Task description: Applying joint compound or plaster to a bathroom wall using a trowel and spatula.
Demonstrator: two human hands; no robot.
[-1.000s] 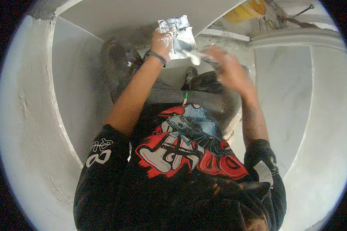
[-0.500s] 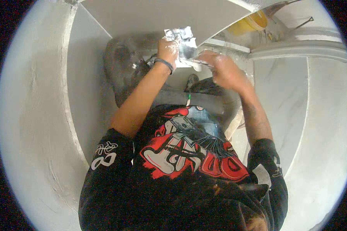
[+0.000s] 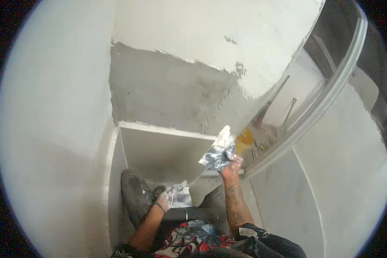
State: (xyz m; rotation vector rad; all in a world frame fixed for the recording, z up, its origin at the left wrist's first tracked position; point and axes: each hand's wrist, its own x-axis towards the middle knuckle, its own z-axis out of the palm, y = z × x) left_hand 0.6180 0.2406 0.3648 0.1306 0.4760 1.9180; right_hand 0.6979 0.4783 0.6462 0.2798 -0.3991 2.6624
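My right hand [image 3: 231, 167] is closed round a wide putty knife [image 3: 220, 155], raised towards the wall. White paste sits along the far edge of its smeared metal blade. Lower and to the left, my left hand [image 3: 162, 201] grips a second metal plastering blade [image 3: 181, 196], also streaked with white; its handle is hidden by my fingers. In front of me the wall has a bare grey patch [image 3: 159, 86] below a layer of white plaster [image 3: 193, 26]. The right-hand blade is near the patch's lower right corner; whether it touches the wall I cannot tell.
A smooth grey panel [image 3: 167, 155] lies below the patch, with a white-edged ledge [image 3: 159, 129] between them. Plastered walls rise on the left [image 3: 56, 129] and right [image 3: 352, 142]. A yellow bucket [image 3: 245, 139] stands beyond my right hand, near a curved pale rail [image 3: 314, 112].
The view has tilted up to the wall. My hands have moved apart: the right one has lifted its putty knife away from the left blade, towards the wall.
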